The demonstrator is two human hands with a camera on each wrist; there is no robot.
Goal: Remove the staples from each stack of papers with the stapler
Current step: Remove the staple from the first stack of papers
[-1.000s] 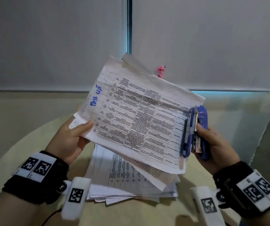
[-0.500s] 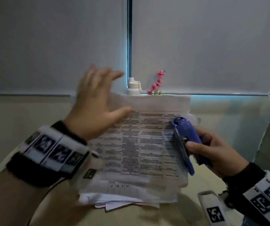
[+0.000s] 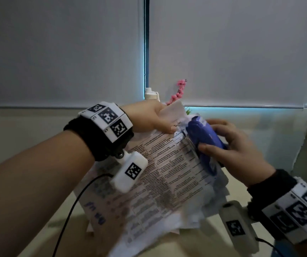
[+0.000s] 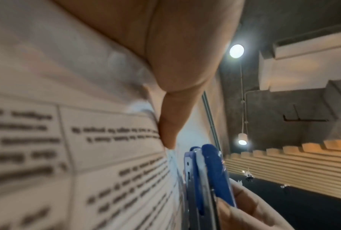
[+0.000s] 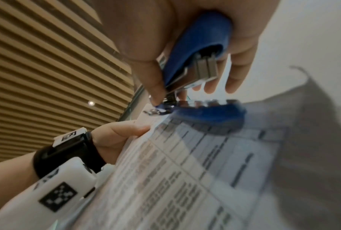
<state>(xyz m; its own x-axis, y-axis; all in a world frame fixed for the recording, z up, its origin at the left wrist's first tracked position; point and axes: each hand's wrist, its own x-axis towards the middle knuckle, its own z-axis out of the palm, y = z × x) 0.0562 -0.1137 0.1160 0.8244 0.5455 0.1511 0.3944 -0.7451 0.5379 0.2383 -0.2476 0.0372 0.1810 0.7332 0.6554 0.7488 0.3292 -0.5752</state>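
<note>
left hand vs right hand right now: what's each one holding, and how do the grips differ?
The left hand pinches the far corner of the stapled papers, thumb flat on the printed side; the right hand wraps thumb and fingers round the blue stapler. The left hand reaches across from the left, while the right hand comes in from the right. Shared: both meet at that same corner, and both wrists carry tagged bands.
</note>
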